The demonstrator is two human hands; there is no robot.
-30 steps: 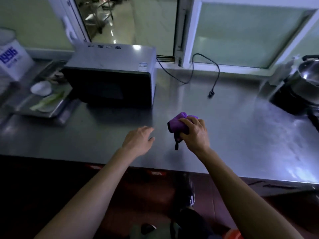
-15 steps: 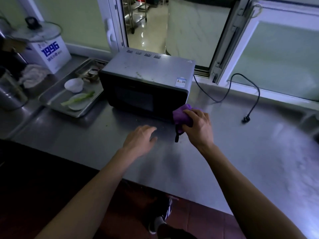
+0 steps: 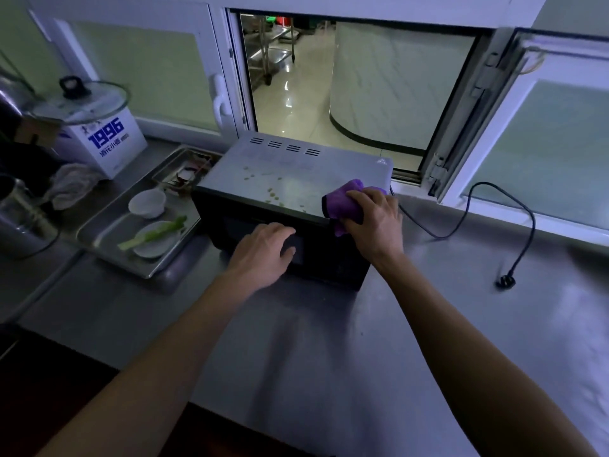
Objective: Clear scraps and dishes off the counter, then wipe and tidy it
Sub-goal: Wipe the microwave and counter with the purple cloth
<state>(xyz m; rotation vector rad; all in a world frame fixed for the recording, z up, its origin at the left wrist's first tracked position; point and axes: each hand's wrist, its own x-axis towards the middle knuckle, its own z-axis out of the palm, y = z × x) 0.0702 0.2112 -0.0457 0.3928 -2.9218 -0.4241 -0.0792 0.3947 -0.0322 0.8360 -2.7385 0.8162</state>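
At the far left edge of the frame a metal pot [image 3: 16, 219] stands on the steel counter [image 3: 329, 341], with a crumpled pale rag [image 3: 71, 186] just beside it. Behind them, in the upper left, sits a white box marked 1996 [image 3: 105, 143] with a glass lid [image 3: 80, 102] resting on top. Right of the rag lies a metal tray [image 3: 108, 249] holding a small white bowl [image 3: 147, 202] and a plate [image 3: 155, 242] with a green vegetable strip [image 3: 155, 234] across it.

In the middle of the frame stands a microwave [image 3: 296, 169], pale scraps [image 3: 273, 192] scattered over its top. The left hand [image 3: 263, 255] hovers in front of the dark door, fingers relaxed, slightly apart and holding nothing; whether they touch the door cannot be told.

The right hand [image 3: 372, 219] lies at the microwave's front right top corner, its fingers curled over a purple cloth [image 3: 342, 202]. The cloth sits under and ahead of the fingertips, bunched on the top surface, with one fold hanging down the corner below the palm.

Right of the microwave a black cord [image 3: 461, 222] loops across the counter to a loose plug [image 3: 506, 281] at mid right.
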